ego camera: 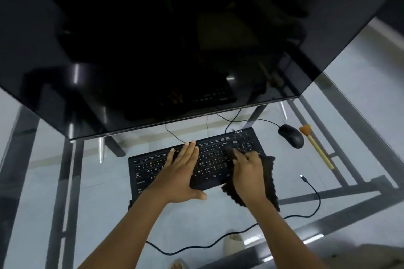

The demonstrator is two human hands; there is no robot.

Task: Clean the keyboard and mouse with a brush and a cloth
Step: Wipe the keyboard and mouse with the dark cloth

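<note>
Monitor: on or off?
Looks off: monitor screen is fully dark, showing only reflections of the keyboard below.

Left hand (182,168) flat; right hand (246,167) seemingly curled

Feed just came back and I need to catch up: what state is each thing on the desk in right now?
Keyboard: flat on the glass desk, being wiped.
Left hand: open, pressing flat on the keys.
Right hand: gripping the cloth on the keyboard's right part.
Cloth: dark, bunched, trailing off the keyboard's near right edge.
Mouse: untouched, right of keyboard.
Brush: lying idle beside the mouse.
Monitor: screen dark.
</note>
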